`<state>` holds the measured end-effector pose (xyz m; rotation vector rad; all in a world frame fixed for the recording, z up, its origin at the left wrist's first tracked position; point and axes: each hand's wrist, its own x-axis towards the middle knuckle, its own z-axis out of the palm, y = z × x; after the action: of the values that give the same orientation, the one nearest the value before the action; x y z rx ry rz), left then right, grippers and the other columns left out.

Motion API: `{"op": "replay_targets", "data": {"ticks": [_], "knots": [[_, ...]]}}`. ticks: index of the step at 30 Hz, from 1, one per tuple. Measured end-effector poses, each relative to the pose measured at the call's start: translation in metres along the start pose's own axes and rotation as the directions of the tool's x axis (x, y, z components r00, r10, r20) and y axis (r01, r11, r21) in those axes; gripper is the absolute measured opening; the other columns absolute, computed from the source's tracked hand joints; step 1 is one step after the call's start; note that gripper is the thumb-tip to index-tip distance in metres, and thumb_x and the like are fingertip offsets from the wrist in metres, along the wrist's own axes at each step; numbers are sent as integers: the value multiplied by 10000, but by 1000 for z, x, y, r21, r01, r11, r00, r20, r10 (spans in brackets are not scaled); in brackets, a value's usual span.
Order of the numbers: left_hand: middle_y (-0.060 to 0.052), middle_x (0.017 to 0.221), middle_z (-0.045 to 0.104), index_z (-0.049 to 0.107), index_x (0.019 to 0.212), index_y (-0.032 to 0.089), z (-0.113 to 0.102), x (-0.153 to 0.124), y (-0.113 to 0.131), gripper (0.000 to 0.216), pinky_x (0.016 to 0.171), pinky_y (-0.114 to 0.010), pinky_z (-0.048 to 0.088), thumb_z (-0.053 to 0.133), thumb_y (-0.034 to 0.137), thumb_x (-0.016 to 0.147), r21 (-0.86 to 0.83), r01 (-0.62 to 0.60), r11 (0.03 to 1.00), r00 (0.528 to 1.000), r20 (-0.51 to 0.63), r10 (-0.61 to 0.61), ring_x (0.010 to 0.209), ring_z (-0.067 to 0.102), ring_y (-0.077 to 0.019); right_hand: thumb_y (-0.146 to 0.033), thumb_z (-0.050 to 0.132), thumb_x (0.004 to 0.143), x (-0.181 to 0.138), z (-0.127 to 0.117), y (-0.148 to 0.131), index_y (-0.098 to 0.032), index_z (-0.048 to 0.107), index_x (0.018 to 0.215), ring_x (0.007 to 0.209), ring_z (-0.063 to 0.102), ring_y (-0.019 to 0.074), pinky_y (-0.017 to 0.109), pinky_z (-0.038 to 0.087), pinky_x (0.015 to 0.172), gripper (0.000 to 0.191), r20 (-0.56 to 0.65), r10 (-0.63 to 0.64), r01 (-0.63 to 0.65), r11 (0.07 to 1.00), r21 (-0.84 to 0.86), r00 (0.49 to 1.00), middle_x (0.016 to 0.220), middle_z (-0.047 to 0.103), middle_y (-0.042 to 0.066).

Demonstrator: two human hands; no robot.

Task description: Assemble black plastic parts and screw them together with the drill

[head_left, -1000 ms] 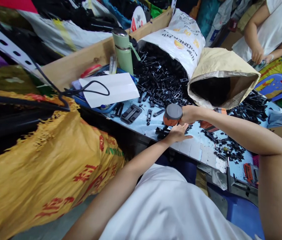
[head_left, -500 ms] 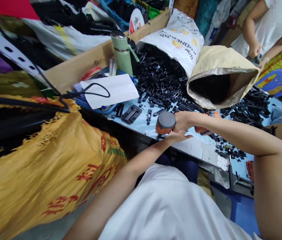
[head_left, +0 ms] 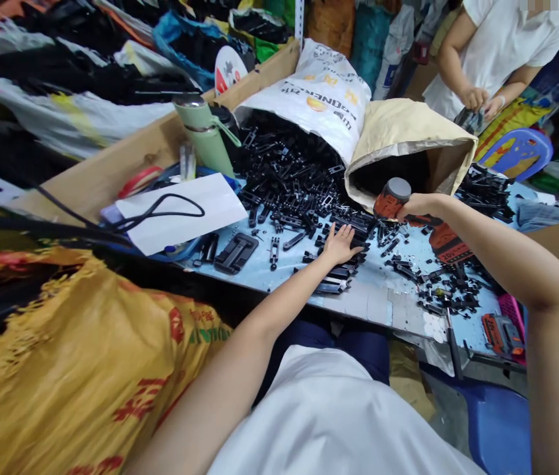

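Observation:
My right hand (head_left: 415,206) is closed round the handle of an orange and grey cordless drill (head_left: 450,244), lifted over the table before the open paper sack. The drill's rounded grey rear end (head_left: 397,189) faces up toward me. My left hand (head_left: 341,245) lies flat, fingers spread, on a row of black plastic parts (head_left: 333,285) near the table's front edge. Loose black parts (head_left: 303,175) heap up behind it. A smaller scatter of black pieces (head_left: 450,290) lies to the right, below the drill.
A white printed sack (head_left: 328,86) and a tan paper sack (head_left: 412,132) lie open on the table. A green flask (head_left: 207,142), a white sheet (head_left: 214,204) and a black case (head_left: 236,253) are left. A spare battery (head_left: 501,334) sits right. A co-worker (head_left: 501,53) stands behind.
My right hand has moved right and away with the drill. My left hand, earlier beneath the drill, now rests spread on the row of parts. The view has shifted right.

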<state>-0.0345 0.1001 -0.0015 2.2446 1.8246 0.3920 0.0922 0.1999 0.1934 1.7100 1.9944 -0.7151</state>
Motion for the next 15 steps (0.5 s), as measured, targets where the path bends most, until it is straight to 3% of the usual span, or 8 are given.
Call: {"op": "replay_targets", "data": {"ticks": [3, 9, 15], "knots": [[-118, 1458, 290, 288, 1399, 116, 7, 5, -3, 620, 1113, -530, 7, 237, 488, 906, 10, 43, 999, 998, 45, -43, 1367, 219, -242, -208, 627, 629, 13, 1, 6, -148, 589, 592, 434, 477, 136, 273, 415, 462, 81, 41, 36, -34, 998, -52, 998, 453, 494, 12], [-99, 1467, 270, 241, 1419, 149, 11, 2, -3, 570, 1098, -562, -36, 202, 424, 921, 6, 45, 999, 998, 31, -46, 1378, 183, -244, -236, 624, 630, 31, 2, 3, -140, 602, 602, 503, 520, 154, 262, 422, 494, 103, 111, 3, 19, 979, -203, 994, 468, 497, 9], [-82, 1482, 245, 265, 1410, 144, 2, 4, -1, 537, 1111, -541, -7, 202, 365, 925, 3, 75, 997, 991, 113, -75, 1382, 172, -218, -178, 649, 586, 0, 8, -14, -157, 631, 684, 552, 549, 148, 221, 398, 481, 102, 33, -115, 119, 911, -394, 993, 519, 541, 4]]}}
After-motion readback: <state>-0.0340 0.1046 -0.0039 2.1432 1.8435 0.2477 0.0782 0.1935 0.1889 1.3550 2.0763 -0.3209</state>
